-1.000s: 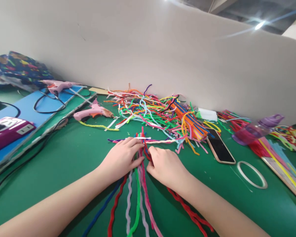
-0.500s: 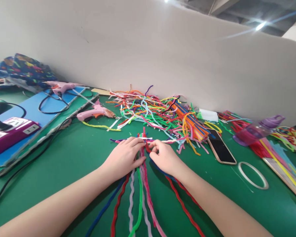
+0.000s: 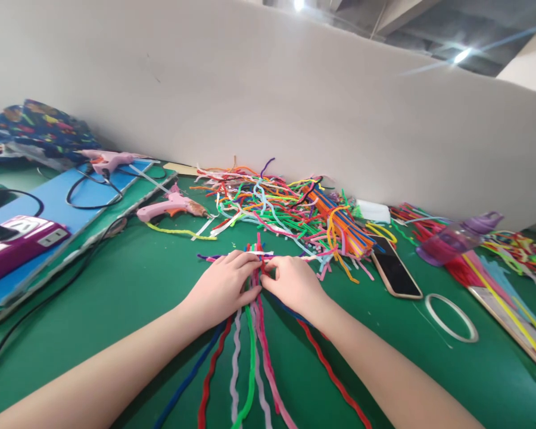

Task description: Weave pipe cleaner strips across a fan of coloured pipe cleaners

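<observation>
A bunch of pipe cleaners (image 3: 250, 351) in blue, red, white, green and pink fans toward me across the green table (image 3: 152, 280). My left hand (image 3: 223, 286) lies over the bunch near its far end, fingers pressed on the strands. My right hand (image 3: 292, 283) meets it from the right, fingertips pinched on the strands where they cross a horizontal white and purple pipe cleaner (image 3: 295, 257). A red pipe cleaner (image 3: 335, 378) runs back under my right forearm.
A tangled pile of coloured pipe cleaners (image 3: 290, 205) lies behind my hands. Two pink glue guns (image 3: 170, 205) (image 3: 109, 158), a blue board (image 3: 49, 199) and a purple power strip (image 3: 18, 241) are at left. A phone (image 3: 395, 271), tape ring (image 3: 451, 316) and purple bottle (image 3: 458, 238) lie right.
My right hand has moved forward and left to meet my left hand at the crossing point. The red pipe cleaner under my right arm went from twisted to a single straighter strand.
</observation>
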{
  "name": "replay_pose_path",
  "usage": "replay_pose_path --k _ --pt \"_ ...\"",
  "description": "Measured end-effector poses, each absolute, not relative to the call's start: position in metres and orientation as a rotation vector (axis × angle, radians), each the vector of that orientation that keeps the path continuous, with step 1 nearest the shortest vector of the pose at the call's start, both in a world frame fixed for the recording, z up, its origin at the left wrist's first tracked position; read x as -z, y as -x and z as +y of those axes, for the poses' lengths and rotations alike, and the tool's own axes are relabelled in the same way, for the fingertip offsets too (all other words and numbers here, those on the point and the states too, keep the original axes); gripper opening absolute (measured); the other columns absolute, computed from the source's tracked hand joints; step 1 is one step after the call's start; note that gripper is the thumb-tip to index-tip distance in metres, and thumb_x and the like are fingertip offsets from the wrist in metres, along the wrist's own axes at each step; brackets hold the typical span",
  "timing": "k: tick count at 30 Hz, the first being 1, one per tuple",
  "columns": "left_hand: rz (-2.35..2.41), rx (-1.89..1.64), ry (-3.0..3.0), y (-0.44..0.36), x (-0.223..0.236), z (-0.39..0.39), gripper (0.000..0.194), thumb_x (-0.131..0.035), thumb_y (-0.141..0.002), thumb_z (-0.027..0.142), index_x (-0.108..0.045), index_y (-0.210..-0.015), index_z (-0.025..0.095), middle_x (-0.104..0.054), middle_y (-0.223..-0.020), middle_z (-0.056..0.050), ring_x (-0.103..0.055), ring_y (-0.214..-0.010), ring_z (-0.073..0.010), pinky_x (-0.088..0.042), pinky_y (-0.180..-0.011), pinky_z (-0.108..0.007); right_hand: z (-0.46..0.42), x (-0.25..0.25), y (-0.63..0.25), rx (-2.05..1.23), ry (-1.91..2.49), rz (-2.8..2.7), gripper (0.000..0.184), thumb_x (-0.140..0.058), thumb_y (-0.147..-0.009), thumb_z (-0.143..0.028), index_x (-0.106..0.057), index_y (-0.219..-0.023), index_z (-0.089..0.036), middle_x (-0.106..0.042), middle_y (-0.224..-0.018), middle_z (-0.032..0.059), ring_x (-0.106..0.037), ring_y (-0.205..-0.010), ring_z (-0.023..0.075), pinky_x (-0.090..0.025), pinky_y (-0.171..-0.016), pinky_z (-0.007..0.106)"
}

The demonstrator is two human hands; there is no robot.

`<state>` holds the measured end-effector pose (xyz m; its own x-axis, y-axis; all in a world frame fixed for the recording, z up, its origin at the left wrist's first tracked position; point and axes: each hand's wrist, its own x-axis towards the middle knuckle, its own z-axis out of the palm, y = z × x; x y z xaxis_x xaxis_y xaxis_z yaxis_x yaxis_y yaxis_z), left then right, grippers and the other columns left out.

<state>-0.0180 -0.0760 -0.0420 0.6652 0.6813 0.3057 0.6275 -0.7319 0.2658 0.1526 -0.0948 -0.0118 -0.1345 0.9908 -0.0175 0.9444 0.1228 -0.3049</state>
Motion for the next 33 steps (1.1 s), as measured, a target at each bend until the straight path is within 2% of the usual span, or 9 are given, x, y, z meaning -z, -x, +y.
replay_pose_path --k 4,8,15,21,27,33 --pt "1.092 -0.587 -2.732 0.018 0.042 -0.076 0.035 -0.053 -0.088 0.034 -0.06 -0.118 0.02 -0.06 -0.122 -0.008 -0.054 -0.11 -0.0244 -0.046 -0.097 -0.042 -0.094 0.012 -0.152 -0.328 1.923 -2.198 0.02 -0.054 -0.082 -0.032 -0.073 -0.088 -0.028 -0.074 -0.085 0.0028 -0.067 -0.079 0.0192 -0.039 -0.061 0.026" --pt "1.084 -0.604 -2.729 0.019 0.042 -0.076 0.035 -0.054 -0.087 0.035 -0.059 -0.119 0.02 -0.06 -0.122 -0.009 -0.054 -0.11 -0.0245 -0.047 -0.097 -0.041 -0.095 0.012 -0.152 -0.332 1.941 -2.182 0.022 -0.052 -0.085 -0.03 -0.074 -0.088 -0.026 -0.074 -0.086 0.004 -0.068 -0.081 0.0191 -0.04 -0.062 0.025" --pt "1.07 -0.644 -2.711 0.018 0.044 -0.074 0.036 -0.055 -0.086 0.034 -0.06 -0.119 0.021 -0.061 -0.121 -0.008 -0.054 -0.11 -0.0244 -0.047 -0.096 -0.041 -0.093 0.017 -0.156 -0.474 1.892 -2.082 0.021 -0.054 -0.082 -0.028 -0.073 -0.092 -0.025 -0.071 -0.071 0.0006 -0.062 -0.061 0.0146 -0.036 -0.054 0.023" --pt "1.053 -0.643 -2.718 0.018 0.046 -0.073 0.036 -0.055 -0.086 0.034 -0.059 -0.119 0.021 -0.06 -0.122 -0.008 -0.053 -0.11 -0.0242 -0.046 -0.097 -0.041 -0.093 0.025 -0.156 -0.533 1.792 -1.998 0.017 -0.057 -0.078 -0.023 -0.072 -0.086 -0.021 -0.07 -0.073 -0.0001 -0.061 -0.063 0.0125 -0.041 -0.061 0.022" --pt "1.064 -0.626 -2.72 0.018 0.044 -0.074 0.036 -0.054 -0.087 0.033 -0.059 -0.119 0.02 -0.06 -0.123 -0.008 -0.053 -0.112 -0.0244 -0.046 -0.098 -0.041 -0.091 0.028 -0.156 -0.483 1.807 -1.985 0.017 -0.055 -0.077 -0.02 -0.071 -0.082 -0.02 -0.065 -0.061 -0.0012 -0.058 -0.058 0.0126 -0.038 -0.058 0.022" --pt "1.071 -0.642 -2.712 0.018 0.044 -0.075 0.035 -0.054 -0.086 0.032 -0.06 -0.119 0.021 -0.061 -0.122 -0.008 -0.053 -0.112 -0.0246 -0.047 -0.097 -0.042 -0.09 0.028 -0.157 -0.495 1.846 -1.984 0.017 -0.055 -0.079 -0.021 -0.071 -0.086 -0.021 -0.065 -0.061 -0.0013 -0.057 -0.057 0.0128 -0.035 -0.055 0.022"
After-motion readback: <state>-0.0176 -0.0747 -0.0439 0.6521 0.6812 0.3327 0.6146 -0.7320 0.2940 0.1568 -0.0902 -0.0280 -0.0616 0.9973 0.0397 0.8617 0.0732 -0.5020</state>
